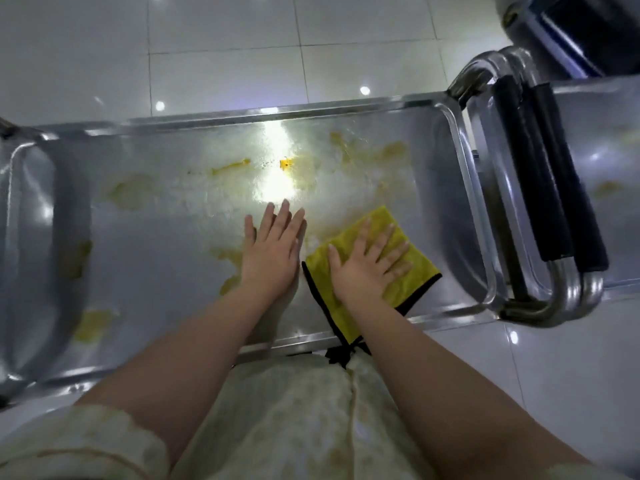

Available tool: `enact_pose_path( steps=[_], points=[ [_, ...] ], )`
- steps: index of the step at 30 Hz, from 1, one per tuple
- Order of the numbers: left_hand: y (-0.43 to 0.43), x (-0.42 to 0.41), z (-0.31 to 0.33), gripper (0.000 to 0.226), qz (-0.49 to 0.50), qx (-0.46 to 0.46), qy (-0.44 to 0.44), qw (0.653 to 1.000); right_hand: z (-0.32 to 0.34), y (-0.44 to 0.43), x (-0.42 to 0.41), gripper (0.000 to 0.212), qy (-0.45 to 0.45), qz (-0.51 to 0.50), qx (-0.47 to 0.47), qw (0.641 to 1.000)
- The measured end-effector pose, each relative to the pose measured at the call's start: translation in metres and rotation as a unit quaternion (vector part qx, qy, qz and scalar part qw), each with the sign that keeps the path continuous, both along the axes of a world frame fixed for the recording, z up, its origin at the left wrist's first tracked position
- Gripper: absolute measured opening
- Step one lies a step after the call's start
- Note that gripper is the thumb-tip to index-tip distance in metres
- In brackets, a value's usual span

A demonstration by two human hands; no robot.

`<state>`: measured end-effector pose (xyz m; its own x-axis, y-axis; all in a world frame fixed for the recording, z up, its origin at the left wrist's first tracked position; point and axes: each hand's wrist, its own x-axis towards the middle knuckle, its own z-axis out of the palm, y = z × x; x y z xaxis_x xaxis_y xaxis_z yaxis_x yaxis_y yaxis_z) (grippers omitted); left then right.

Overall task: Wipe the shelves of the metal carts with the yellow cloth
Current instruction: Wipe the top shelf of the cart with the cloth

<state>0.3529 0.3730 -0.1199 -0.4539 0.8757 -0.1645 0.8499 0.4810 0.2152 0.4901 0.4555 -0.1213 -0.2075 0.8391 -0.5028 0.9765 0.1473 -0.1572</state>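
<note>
The top shelf of a metal cart (145,244) fills the middle of the head view, smeared with yellowish stains (133,190) and a bright orange-yellow spot (286,164). The folded yellow cloth (388,220), edged in black, lies on the shelf's right half near its front rim. My right hand (369,263) presses flat on the cloth with fingers spread. My left hand (272,249) rests flat on the bare metal just left of the cloth, fingers straight and together.
A second metal cart (602,140) stands close on the right, its handles with black grips (530,188) against the first cart's end. A dark bin or box (581,29) sits at the top right. White floor tiles (225,46) lie beyond the shelf.
</note>
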Motion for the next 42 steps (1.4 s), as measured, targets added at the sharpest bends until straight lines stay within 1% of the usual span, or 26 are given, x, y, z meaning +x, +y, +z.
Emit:
enact_pose_path(
  steps=[3,5,7,8,10,14,16,17,18,20,21,23,24,26,27,28,30,32,34,36,38,40,42],
  points=[
    [0.032,-0.015,-0.007,0.054,-0.007,-0.027,-0.002,1.000,-0.002,0.002,-0.002,0.084,-0.007,0.014,0.016,1.000],
    [0.045,-0.019,-0.014,0.054,-0.013,-0.051,-0.001,0.999,-0.002,0.013,0.009,0.083,0.000,0.056,0.030,0.998],
    [0.047,-0.021,-0.021,0.054,-0.015,-0.051,0.003,0.999,-0.003,0.034,0.026,0.081,0.002,0.103,0.043,0.994],
    [0.046,-0.022,-0.023,0.054,-0.016,-0.041,0.004,0.999,-0.004,0.050,0.036,0.081,0.000,0.111,0.046,0.993],
    [0.043,-0.023,-0.026,0.054,-0.016,-0.023,0.008,1.000,-0.004,0.088,0.056,0.081,0.000,0.078,0.036,0.996],
    [0.043,-0.023,-0.029,0.053,-0.014,-0.012,0.014,1.000,0.000,0.147,0.088,0.084,-0.032,-0.048,0.014,0.998],
    [0.044,-0.023,-0.028,0.054,-0.013,-0.015,0.017,1.000,0.002,0.151,0.076,0.088,-0.040,-0.087,0.004,0.995],
    [0.043,-0.023,-0.028,0.054,-0.015,-0.018,0.018,1.000,0.002,0.145,0.062,0.090,-0.039,-0.081,0.004,0.996],
    [0.043,-0.022,-0.028,0.054,-0.016,-0.017,0.018,1.000,0.000,0.135,0.046,0.089,-0.037,-0.043,0.012,0.998],
    [0.043,-0.023,-0.027,0.054,-0.007,-0.005,-0.002,1.000,-0.005,0.104,0.009,0.080,-0.022,0.096,0.034,0.995],
    [0.043,-0.024,-0.026,0.055,0.006,0.007,-0.019,1.000,-0.007,0.085,-0.008,0.074,-0.009,0.171,0.044,0.984],
    [0.043,-0.027,-0.025,0.058,0.029,0.018,-0.040,0.999,-0.010,0.051,-0.034,0.066,0.005,0.299,0.059,0.952],
    [0.043,-0.028,-0.025,0.059,0.033,0.012,-0.036,0.999,-0.010,0.042,-0.039,0.065,0.005,0.342,0.066,0.937],
    [0.044,-0.028,-0.027,0.059,0.030,-0.004,-0.023,0.999,-0.010,0.048,-0.037,0.066,0.010,0.379,0.082,0.922],
    [0.044,-0.027,-0.027,0.059,0.030,-0.009,-0.020,0.999,-0.010,0.060,-0.029,0.067,0.012,0.375,0.091,0.923],
    [0.044,-0.026,-0.028,0.058,0.029,-0.014,-0.015,0.999,-0.011,0.076,-0.017,0.067,0.012,0.352,0.096,0.931],
    [0.045,-0.025,-0.029,0.057,0.024,-0.021,-0.001,0.999,-0.012,0.115,0.016,0.067,0.006,0.261,0.099,0.960],
    [0.045,-0.025,-0.029,0.056,0.022,-0.026,0.007,0.999,-0.009,0.157,0.053,0.067,-0.005,0.153,0.072,0.985],
    [0.045,-0.025,-0.028,0.056,0.025,-0.027,0.012,0.999,-0.004,0.185,0.076,0.066,-0.030,0.076,0.046,0.996],
    [0.045,-0.024,-0.028,0.056,0.027,-0.030,0.017,0.999,-0.002,0.192,0.075,0.067,-0.050,0.032,0.023,0.998],
    [0.044,-0.024,-0.028,0.056,0.025,-0.032,0.020,0.999,-0.004,0.179,0.054,0.067,-0.050,0.030,0.022,0.998],
    [0.044,-0.025,-0.027,0.057,0.023,-0.033,0.013,0.999,-0.007,0.155,0.021,0.065,-0.034,0.108,0.045,0.993],
    [0.045,-0.025,-0.025,0.058,0.022,-0.034,0.003,0.999,-0.007,0.124,-0.016,0.061,-0.003,0.211,0.056,0.976]
  ],
)
